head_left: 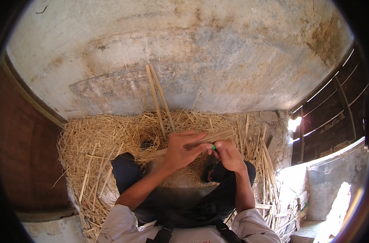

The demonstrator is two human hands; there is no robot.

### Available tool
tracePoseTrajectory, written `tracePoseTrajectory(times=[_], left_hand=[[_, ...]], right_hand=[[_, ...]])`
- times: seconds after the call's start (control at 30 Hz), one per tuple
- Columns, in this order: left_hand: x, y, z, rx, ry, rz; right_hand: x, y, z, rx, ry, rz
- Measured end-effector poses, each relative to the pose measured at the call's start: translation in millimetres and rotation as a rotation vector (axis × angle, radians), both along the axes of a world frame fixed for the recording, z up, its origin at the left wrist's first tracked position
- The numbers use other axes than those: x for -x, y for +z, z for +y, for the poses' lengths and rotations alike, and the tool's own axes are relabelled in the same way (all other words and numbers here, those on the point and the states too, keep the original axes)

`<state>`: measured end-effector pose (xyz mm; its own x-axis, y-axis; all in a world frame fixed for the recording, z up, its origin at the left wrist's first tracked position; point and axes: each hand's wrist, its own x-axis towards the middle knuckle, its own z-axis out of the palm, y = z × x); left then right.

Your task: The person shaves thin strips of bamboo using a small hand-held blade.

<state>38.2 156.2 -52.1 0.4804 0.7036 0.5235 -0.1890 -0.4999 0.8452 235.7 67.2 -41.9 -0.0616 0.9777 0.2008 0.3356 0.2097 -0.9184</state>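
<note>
A flat, pale bamboo strip (221, 135) lies slantwise across my lap, possibly more than one piece together. My left hand (181, 149) is wrapped round it, and its lower end comes out left of the wrist. Close beside, my right hand (230, 154) pinches a small green thing (214, 146) against the strip's near side. Most of that green thing is hidden by the fingers, so its kind cannot be made out. The fingertips of both hands nearly meet there.
Two long bamboo strips (155, 97) lean against the stained wall (233, 56) ahead. Straw-like shavings (95, 137) cover the floor around my dark-trousered legs. More strips (267, 174) lie in a bundle at the right. A brown panel (30, 141) stands at the left.
</note>
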Motion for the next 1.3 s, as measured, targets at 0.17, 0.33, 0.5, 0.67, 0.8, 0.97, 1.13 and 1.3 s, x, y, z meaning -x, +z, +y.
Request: tracePoseTrajectory(times=[0.17,0.33,0.5,0.67,0.8,0.97,1.13,1.3], left_hand=[[0,0,1,0.042,0.029,0.033],[6,2,3,0.011,0.026,0.050],[10,3,4,0.027,0.007,0.013],[11,2,3,0.016,-0.008,0.042],[13,4,1,-0.051,0.022,0.081],[9,1,-3,-0.056,0.005,0.011],[9,-3,0,-0.087,-0.006,0.056],[9,-2,-1,-0.087,-0.019,0.044]], right_hand=[[3,-9,-2,-0.072,-0.098,-0.003],[7,-13,2,-0.352,-0.132,-0.214],[10,-14,3,-0.396,-0.131,-0.222],[10,-15,4,-0.412,-0.161,-0.199],[13,-9,4,-0.436,-0.195,-0.176],[16,-6,3,-0.470,-0.244,-0.180],[18,-4,1,-0.514,-0.306,-0.250],[20,-9,0,-0.590,-0.386,-0.332]])
